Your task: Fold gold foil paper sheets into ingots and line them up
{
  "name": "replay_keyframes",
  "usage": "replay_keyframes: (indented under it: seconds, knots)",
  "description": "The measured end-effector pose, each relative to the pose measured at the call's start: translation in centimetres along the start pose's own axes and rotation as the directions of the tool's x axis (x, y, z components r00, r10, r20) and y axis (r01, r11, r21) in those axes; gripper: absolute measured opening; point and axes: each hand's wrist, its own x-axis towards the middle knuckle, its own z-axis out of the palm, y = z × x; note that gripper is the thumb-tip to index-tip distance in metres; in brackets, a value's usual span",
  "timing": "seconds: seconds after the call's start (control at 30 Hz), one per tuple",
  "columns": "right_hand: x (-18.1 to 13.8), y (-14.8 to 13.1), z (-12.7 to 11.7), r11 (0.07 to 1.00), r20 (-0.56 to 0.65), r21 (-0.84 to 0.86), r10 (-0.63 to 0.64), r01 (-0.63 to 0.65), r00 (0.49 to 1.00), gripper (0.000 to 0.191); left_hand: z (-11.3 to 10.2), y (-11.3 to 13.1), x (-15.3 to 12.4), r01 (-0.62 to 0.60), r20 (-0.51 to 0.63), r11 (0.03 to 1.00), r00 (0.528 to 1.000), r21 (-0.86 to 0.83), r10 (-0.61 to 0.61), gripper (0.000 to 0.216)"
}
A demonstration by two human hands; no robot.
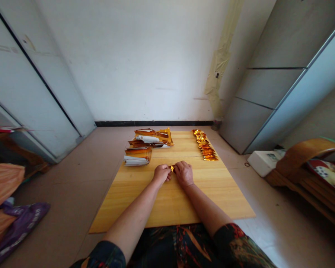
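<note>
Head view: gold foil piece (pixel 172 168) pinched between left hand (pixel 162 173) and right hand (pixel 184 173); both hands on wooden board (pixel 226 193).

A room in a home is shown: a tiled floor (pixel 72 178) and plain white wall (pixel 145 63) are seen, with tall grey cabinets (pixel 270 85) at the sides, a curved wooden chair (pixel 307 156) with a patterned cushion, and bags (pixel 13 223) laid on the floor beside a low wooden board (pixel 181 201)
</note>
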Motion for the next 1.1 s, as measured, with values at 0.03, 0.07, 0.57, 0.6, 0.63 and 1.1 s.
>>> replay_keyframes:
  seconds: [0.03,0.07,0.57,0.6,0.63,1.1]
  knots:
    - [0.0,0.0,-0.1,1.000,-0.002,0.001,0.001,-0.001,1.000,0.022,0.0,0.0,0.0,0.001,-0.001,1.000,1.000,-0.002,-0.001,0.017]
    - [0.0,-0.1,-0.1,1.000,-0.005,0.001,0.001,-0.001,1.000,0.022,0.0,0.0,0.0,0.002,-0.004,1.000,1.000,-0.004,-0.002,0.017]
    - [0.0,-0.1,0.0,0.999,-0.017,0.052,0.009,-0.008,1.000,0.014,0.3,-0.3,0.4,0.011,-0.058,1.000,0.998,-0.012,-0.012,0.017]
    - [0.0,-0.1,0.0,0.998,-0.021,0.067,0.001,0.000,1.000,0.013,0.3,-0.3,0.4,0.012,-0.064,1.000,0.998,-0.021,-0.013,0.017]
    - [-0.1,0.0,0.1,0.997,-0.026,0.081,-0.007,0.009,1.000,0.012,0.2,-0.3,0.4,0.015,-0.070,0.999,0.997,-0.030,-0.017,0.016]
    - [-1.1,2.3,0.4,0.997,-0.032,0.082,0.011,-0.008,0.999,0.013,-0.2,0.3,0.0,0.056,-0.107,0.992,0.992,-0.110,-0.068,0.014]
